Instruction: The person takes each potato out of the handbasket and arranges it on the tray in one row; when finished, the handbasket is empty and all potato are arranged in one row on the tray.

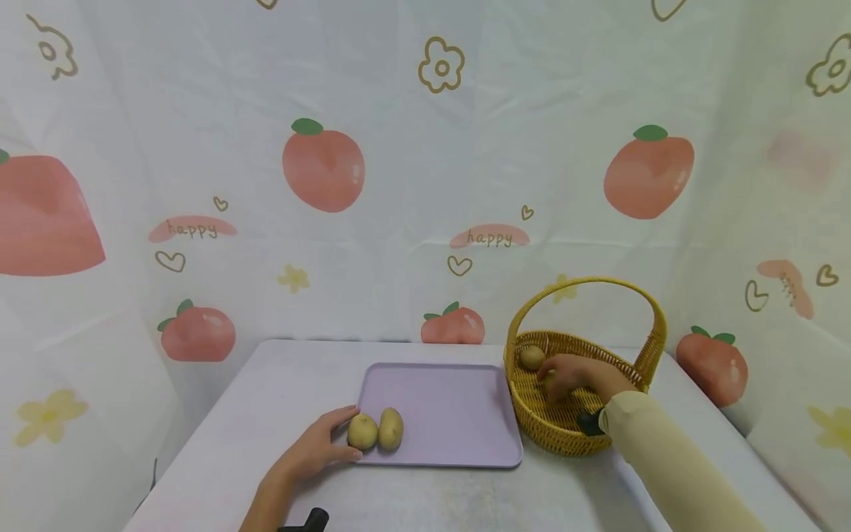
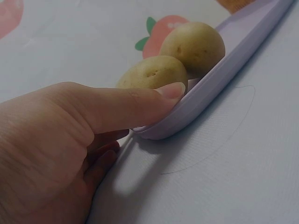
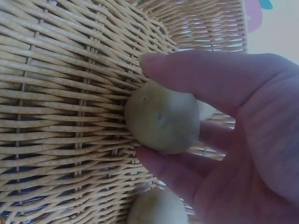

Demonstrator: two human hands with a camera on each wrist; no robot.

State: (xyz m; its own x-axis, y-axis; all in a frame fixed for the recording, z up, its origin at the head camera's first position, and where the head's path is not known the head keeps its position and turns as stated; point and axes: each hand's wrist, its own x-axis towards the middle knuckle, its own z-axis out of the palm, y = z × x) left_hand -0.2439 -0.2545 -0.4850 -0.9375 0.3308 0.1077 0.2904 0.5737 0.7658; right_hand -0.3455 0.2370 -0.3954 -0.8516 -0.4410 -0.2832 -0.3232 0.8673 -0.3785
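The round, yellow-brown potato point(image 3: 162, 119), in the right wrist view, sits in the golden woven-wicker basket point(image 3: 51, 93), your right hand's point(image 3: 254, 133) grip narrowed around it. It should be light, firm, slightly smooth; hold its widest part.

Head view: the basket stands at two o'clock from the flat, rectangular lilac tray point(image 1: 452, 406).

Left wrist view: your left hand's point(image 2: 56, 133) grip is wide at the tray's corner.

Fruit-printed sheeting point(image 1: 492, 148), perhaps cloth, backs the table point(image 1: 292, 384).
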